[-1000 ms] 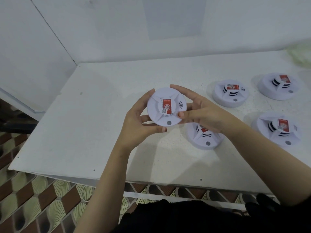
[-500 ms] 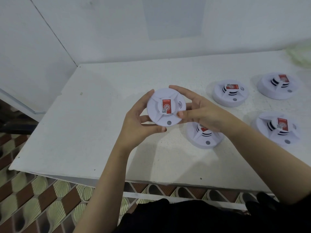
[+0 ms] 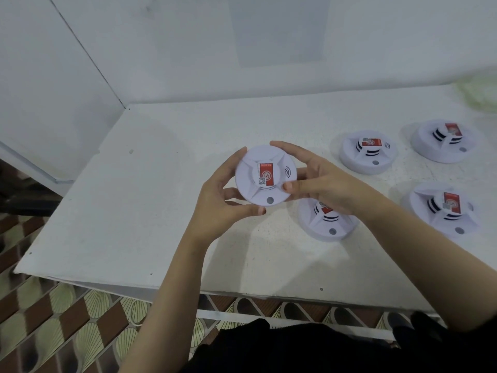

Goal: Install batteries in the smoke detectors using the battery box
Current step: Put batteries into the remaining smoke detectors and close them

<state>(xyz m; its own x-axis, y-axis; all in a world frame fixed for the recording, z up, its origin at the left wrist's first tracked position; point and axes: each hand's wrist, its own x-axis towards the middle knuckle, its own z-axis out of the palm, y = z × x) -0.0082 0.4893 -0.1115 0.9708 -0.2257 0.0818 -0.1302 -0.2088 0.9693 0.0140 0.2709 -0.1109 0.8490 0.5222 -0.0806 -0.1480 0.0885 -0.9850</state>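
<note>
— Hardly anything has moved in the last second: the smoke detector (image 3: 265,176) stays in the same spot between both hands, raised off the table, and only the right thumb has crept a touch across its face.

— What lies around it?

— Left of it and lower down there is a brown-and-cream patterned floor (image 3: 53,319). Beneath it is a white speckled table (image 3: 134,211), pushed into a corner of plain white walls (image 3: 80,63).

— And the hands?

— The left hand (image 3: 217,208) curls round its left rim, forefinger at the far edge and thumb under the near edge. The right hand (image 3: 322,184) grips its right rim, forefinger over the far edge, thumb pressed on the face.

— Which way does it point?

— It is round, so it has no long axis of its own. Its face tilts up toward the camera. The red label (image 3: 266,173) runs lengthways from the far side toward the person, and the grey button (image 3: 269,200) sits at the near edge.

— And to the right of it?

— Four more lie face up on the table. The second detector (image 3: 328,224) is just right of it and nearer, partly hidden by the right hand. The third detector (image 3: 368,152) is right of it and farther back. The fourth detector (image 3: 443,141) and fifth detector (image 3: 441,208) are well apart to the right. A blurred pale green thing (image 3: 478,92) sits in the far right corner.
</note>
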